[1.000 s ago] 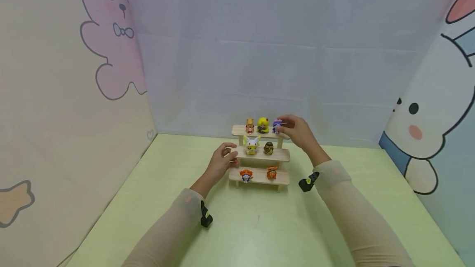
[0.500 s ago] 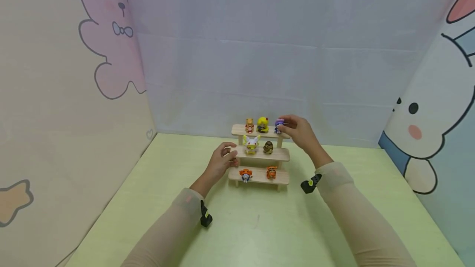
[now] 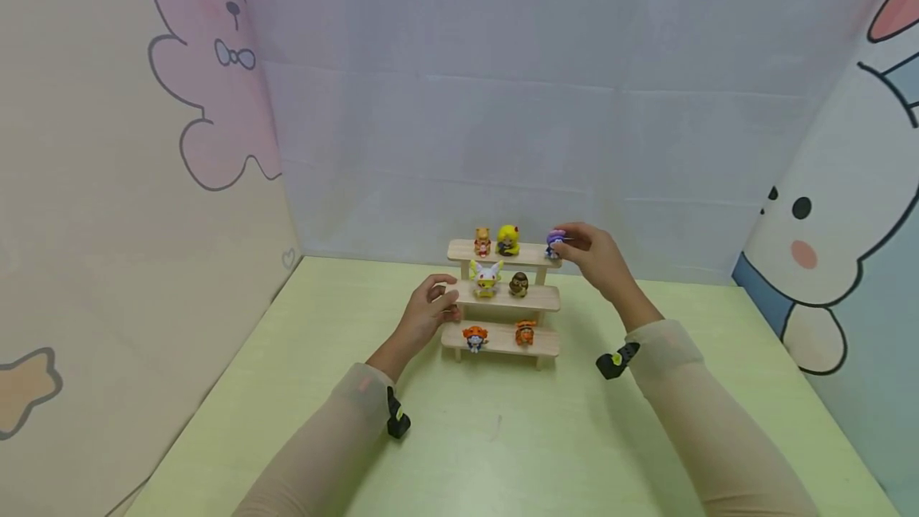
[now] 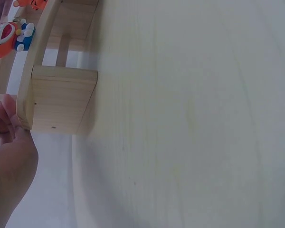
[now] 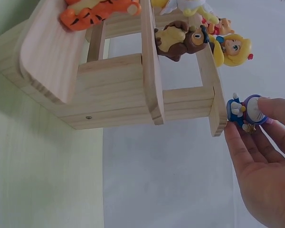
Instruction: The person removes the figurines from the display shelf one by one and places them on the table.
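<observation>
A small blue figurine with a purple hat (image 3: 555, 241) is at the right end of the top shelf of a three-tier wooden display stand (image 3: 546, 299). My right hand (image 3: 597, 260) pinches it between thumb and fingers; in the right wrist view the figurine (image 5: 236, 110) appears at the top shelf's end. My left hand (image 3: 419, 319) grips the left end of the middle shelf, its fingers curled at the edge. On the top shelf also stand a bear figurine (image 3: 483, 242) and a yellow-haired figurine (image 3: 508, 240).
The middle shelf bears a white long-eared figurine (image 3: 486, 281) and an owl figurine (image 3: 519, 285). Below them are an orange-hooded blue figurine (image 3: 475, 339) and a tiger figurine (image 3: 525, 333). A pale curtain (image 3: 445, 118) hangs behind the light green table (image 3: 474, 445).
My right hand has shifted the purple-hatted figurine rightward along the top shelf, away from the yellow-haired one. The left hand keeps its place on the stand.
</observation>
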`<action>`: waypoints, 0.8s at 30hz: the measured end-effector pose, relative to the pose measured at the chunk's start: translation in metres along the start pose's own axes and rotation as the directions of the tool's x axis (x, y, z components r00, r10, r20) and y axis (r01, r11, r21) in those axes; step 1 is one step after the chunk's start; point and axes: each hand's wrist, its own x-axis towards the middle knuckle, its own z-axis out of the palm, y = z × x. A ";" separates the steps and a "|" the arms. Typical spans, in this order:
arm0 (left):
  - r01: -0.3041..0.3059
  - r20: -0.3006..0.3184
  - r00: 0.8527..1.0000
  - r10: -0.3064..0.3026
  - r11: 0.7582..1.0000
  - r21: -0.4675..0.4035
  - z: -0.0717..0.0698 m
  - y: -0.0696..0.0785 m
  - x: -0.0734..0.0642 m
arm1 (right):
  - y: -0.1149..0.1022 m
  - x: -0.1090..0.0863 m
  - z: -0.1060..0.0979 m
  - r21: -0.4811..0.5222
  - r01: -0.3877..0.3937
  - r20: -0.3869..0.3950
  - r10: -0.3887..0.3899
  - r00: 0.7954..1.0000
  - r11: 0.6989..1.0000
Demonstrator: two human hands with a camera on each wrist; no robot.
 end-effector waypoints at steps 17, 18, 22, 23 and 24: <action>0.016 -0.003 1.000 -0.016 1.000 -0.018 0.003 0.002 -0.003 | 0.020 -0.012 -0.027 -0.042 -0.023 -0.022 0.022 1.000 0.999; 0.016 -0.001 1.000 -0.017 1.000 -0.020 0.003 0.003 -0.003 | 0.022 -0.012 -0.028 -0.040 -0.024 -0.022 0.023 0.999 0.999; 0.014 0.004 1.000 -0.014 1.000 -0.019 0.001 0.002 -0.002 | 0.030 -0.015 -0.032 -0.033 -0.039 -0.030 0.038 0.999 0.999; 0.014 0.006 1.000 -0.014 1.000 -0.020 0.001 0.002 -0.002 | 0.032 -0.015 -0.033 -0.035 -0.043 -0.033 0.042 0.999 0.998; 0.014 0.008 1.000 -0.014 1.000 -0.024 0.000 0.002 -0.002 | 0.035 -0.016 -0.034 -0.037 -0.049 -0.035 0.048 0.998 0.998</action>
